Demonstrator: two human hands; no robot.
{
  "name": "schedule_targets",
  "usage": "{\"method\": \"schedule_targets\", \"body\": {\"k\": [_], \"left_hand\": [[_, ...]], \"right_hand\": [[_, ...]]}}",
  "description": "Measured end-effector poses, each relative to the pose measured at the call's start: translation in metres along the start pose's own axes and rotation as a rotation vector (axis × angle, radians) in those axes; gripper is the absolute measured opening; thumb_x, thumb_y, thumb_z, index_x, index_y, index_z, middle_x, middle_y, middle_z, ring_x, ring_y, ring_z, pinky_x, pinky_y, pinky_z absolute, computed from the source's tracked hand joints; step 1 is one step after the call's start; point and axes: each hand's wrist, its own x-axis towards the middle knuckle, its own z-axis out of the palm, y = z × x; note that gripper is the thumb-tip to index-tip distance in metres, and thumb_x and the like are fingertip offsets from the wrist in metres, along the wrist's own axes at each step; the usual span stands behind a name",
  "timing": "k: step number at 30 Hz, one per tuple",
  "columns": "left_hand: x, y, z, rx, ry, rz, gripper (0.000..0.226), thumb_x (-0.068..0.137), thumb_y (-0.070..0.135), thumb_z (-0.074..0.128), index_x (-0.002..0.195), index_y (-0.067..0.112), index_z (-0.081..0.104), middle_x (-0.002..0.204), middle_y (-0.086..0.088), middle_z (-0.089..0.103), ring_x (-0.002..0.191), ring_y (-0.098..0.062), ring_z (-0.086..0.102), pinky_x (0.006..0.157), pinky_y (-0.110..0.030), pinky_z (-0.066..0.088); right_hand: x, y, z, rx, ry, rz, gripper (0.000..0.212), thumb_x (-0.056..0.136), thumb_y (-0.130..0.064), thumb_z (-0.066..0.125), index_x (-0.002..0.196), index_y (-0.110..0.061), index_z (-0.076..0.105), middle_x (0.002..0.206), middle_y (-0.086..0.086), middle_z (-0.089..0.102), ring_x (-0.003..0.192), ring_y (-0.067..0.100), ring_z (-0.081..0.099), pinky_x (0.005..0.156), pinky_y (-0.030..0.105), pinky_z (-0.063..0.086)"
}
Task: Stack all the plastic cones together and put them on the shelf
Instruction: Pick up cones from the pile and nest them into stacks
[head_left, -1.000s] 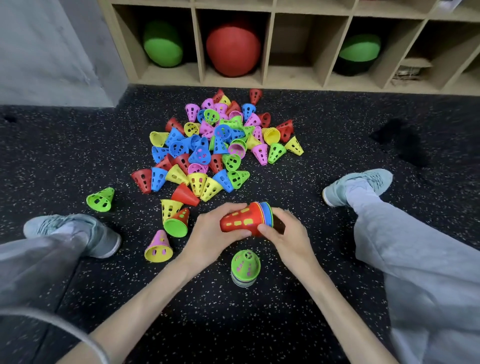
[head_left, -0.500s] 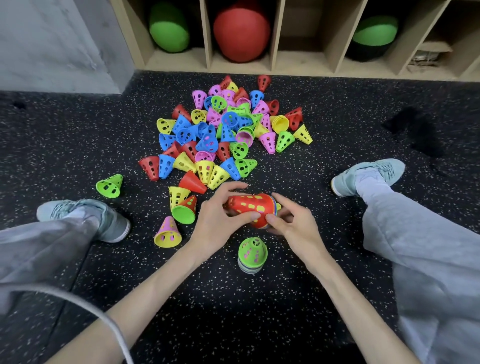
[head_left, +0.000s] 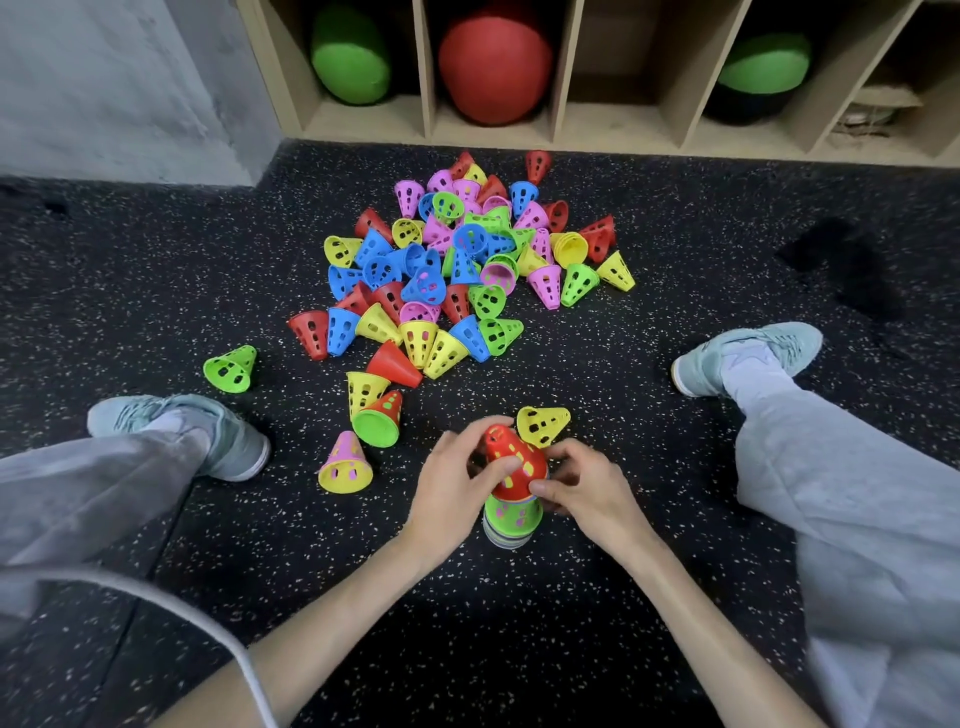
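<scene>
A red-topped stack of cones (head_left: 514, 465) stands upright over a green-topped stack (head_left: 511, 517) on the floor, between both hands. My left hand (head_left: 457, 491) grips its left side and my right hand (head_left: 584, 491) pinches its lower right edge. A yellow cone (head_left: 543, 423) lies on its side just behind. A big heap of loose coloured cones (head_left: 457, 275) covers the floor further back. The wooden shelf (head_left: 566, 78) runs along the far wall.
Loose cones lie left of the hands: a pink-and-yellow one (head_left: 345, 465), a green-and-red pair (head_left: 379, 421), a stray green one (head_left: 230, 368). My shoes (head_left: 743, 353) and legs flank the work area. Balls fill shelf cubbies: green (head_left: 350, 54), red (head_left: 493, 60), green (head_left: 763, 65).
The red-topped stack, held sideways a second ago, has been turned upright and lowered onto the green-topped stack. A yellow cone now shows behind it.
</scene>
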Motion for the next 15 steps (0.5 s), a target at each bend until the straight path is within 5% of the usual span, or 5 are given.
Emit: {"method": "schedule_targets", "body": {"k": [3,6,15], "left_hand": [[-0.003,-0.002,0.005,-0.011,-0.022,-0.011,0.038,0.096,0.047,0.062,0.133,0.052,0.055,0.117,0.022,0.067,0.107,0.0,0.052,0.084,-0.017,0.042],[-0.003,-0.008,0.006,-0.07,-0.027,-0.022,0.035,0.099,0.036,0.065,0.132,0.045,0.059,0.117,0.027,0.067,0.111,-0.003,0.058,0.093,-0.027,0.05],[-0.011,-0.022,0.017,0.018,-0.191,-0.067,0.04,0.09,0.045,0.073,0.125,0.059,0.06,0.115,0.013,0.065,0.111,0.003,0.051,0.101,-0.033,0.051]], "right_hand": [[0.003,0.01,0.002,-0.092,0.005,-0.02,0.029,0.082,-0.026,0.082,0.106,-0.031,0.066,0.079,-0.007,0.075,0.072,0.011,0.073,0.079,0.044,0.06],[0.006,0.011,-0.002,-0.149,-0.01,-0.032,0.03,0.083,-0.029,0.081,0.109,-0.035,0.067,0.079,-0.01,0.075,0.072,0.006,0.072,0.081,0.043,0.058],[0.0,0.023,-0.007,-0.213,-0.039,-0.015,0.028,0.088,-0.036,0.075,0.113,-0.044,0.068,0.08,-0.012,0.074,0.063,0.007,0.07,0.077,0.042,0.06]]}}
